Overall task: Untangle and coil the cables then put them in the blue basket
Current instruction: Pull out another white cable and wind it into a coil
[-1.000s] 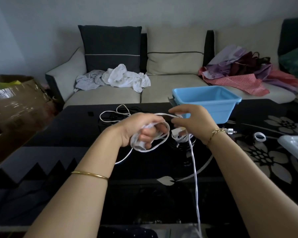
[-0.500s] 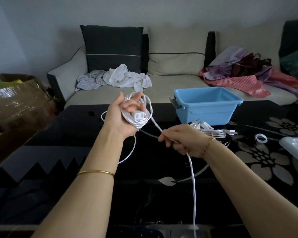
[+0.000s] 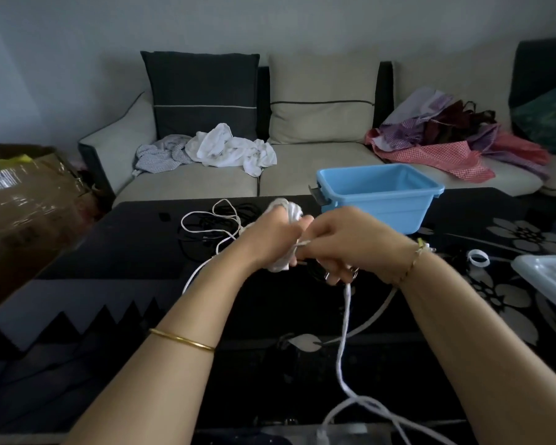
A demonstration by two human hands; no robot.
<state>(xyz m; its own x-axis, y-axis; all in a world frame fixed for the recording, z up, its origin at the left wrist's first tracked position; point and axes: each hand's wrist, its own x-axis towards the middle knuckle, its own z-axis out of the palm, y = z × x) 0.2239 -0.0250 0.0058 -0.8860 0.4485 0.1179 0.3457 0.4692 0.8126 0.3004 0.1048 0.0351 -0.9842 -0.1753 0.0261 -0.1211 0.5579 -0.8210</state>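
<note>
In front of the blue plastic basket (image 3: pixel 382 210), the left hand (image 3: pixel 270 239) gripped the thin white cable coil (image 3: pixel 289 210). The right hand (image 3: pixel 344 240) pinched its tail, which looked floppy and light.

Home living rm: sofa (image 3: pixel 289 175) w/ cushions across upper frame, clothes piles (image 3: pixel 456 139) upper right, floral black coffee table (image 3: pixel 511 284) lower half, cardboard box (image 3: pixel 23 194) left.

Both forearms reach to mid-frame; the left hand (image 3: pixel 270 240) clutches coiled white cable (image 3: pixel 345 316), and the right hand (image 3: pixel 350 242) beside it pinches the strand.
</note>
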